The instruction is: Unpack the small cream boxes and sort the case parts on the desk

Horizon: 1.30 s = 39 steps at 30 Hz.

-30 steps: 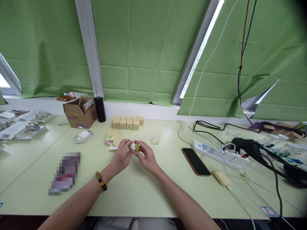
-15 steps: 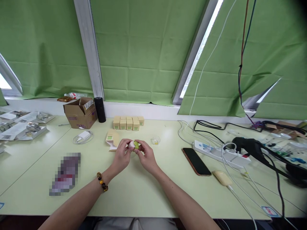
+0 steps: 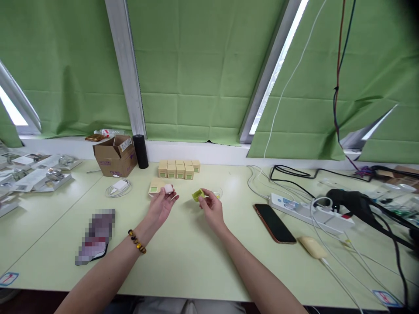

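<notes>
My left hand (image 3: 160, 209) holds a small pale pinkish-white block (image 3: 168, 189) near its fingertips, palm partly turned up. A hollow green cover (image 3: 197, 195) is pinched between the thumb and fingers of my right hand (image 3: 212, 210). The two pieces are apart, with bare table between them. Just behind my left hand lies an opened tan carton (image 3: 153, 188) with a green label, partly hidden by the hand. A small clear plastic piece (image 3: 219, 192) lies behind my right hand, partly covered by it.
Several small tan boxes (image 3: 176, 169) stand in a cluster at the back. To the left are a white charger with cable (image 3: 119, 186), a cardboard box (image 3: 114, 161) and a black cylinder (image 3: 140, 151). Rightward lie a phone (image 3: 275, 223), a power strip (image 3: 309, 213) and loose cables.
My hands have moved apart. The green cover has come away from the whitish block, the block staying in my left hand and the cover in my right. The view has shifted slightly.
</notes>
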Each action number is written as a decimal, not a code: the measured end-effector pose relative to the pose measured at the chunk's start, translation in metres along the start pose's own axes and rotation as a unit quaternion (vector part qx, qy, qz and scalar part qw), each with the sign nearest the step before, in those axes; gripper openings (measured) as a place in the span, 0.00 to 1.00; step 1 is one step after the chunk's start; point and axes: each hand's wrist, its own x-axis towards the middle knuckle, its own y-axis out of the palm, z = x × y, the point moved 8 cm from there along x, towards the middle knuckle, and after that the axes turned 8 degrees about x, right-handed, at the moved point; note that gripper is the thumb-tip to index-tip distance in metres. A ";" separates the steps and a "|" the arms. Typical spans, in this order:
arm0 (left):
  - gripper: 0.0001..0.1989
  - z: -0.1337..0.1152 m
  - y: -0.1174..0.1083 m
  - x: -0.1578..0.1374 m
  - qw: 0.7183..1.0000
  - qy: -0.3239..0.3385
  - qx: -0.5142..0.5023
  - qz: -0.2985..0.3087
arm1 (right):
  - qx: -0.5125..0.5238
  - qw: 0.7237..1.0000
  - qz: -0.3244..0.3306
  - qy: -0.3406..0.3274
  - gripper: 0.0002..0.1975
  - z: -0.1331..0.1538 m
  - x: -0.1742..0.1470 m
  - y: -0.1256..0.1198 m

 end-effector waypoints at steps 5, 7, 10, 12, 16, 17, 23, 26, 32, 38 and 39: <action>0.17 0.002 0.003 -0.002 0.999 -0.032 -0.019 -0.010 | -0.018 0.999 0.036 0.007 0.25 -0.004 -0.004 0.010; 0.19 0.001 0.007 -0.003 0.998 -0.048 -0.027 -0.008 | -0.021 0.999 0.043 0.010 0.25 -0.005 -0.004 0.011; 0.22 0.000 0.014 -0.008 0.997 -0.065 -0.029 0.014 | -0.024 0.998 0.052 0.018 0.26 -0.009 -0.003 0.011; 0.21 -0.001 0.019 -0.011 0.997 -0.069 -0.030 0.037 | -0.021 0.998 0.059 0.024 0.25 -0.012 -0.003 0.012; 0.19 -0.004 0.024 -0.014 0.995 -0.059 -0.038 0.073 | 0.056 0.994 0.089 0.017 0.23 -0.010 -0.005 0.016; 0.18 -0.005 0.024 -0.014 0.995 -0.049 -0.034 0.077 | 0.087 0.991 0.097 0.012 0.23 -0.007 -0.005 0.018; 0.17 -0.014 0.017 -0.011 0.998 0.019 0.014 0.066 | 0.179 0.976 0.121 0.002 0.24 0.006 -0.006 0.024; 0.20 -0.019 0.017 -0.011 0.995 0.056 0.065 0.060 | 0.196 0.973 0.120 0.007 0.23 0.004 -0.006 0.024; 0.19 -0.047 0.027 -0.029 0.908 0.263 0.326 0.005 | 0.198 0.973 0.120 0.018 0.22 -0.003 -0.005 0.022; 0.15 -0.064 0.049 -0.059 0.748 0.437 0.500 -0.009 | 0.177 0.976 0.122 0.023 0.22 -0.006 -0.006 0.023; 0.16 -0.064 0.050 -0.059 0.738 0.440 0.511 -0.011 | 0.178 0.977 0.117 0.020 0.22 -0.005 -0.006 0.022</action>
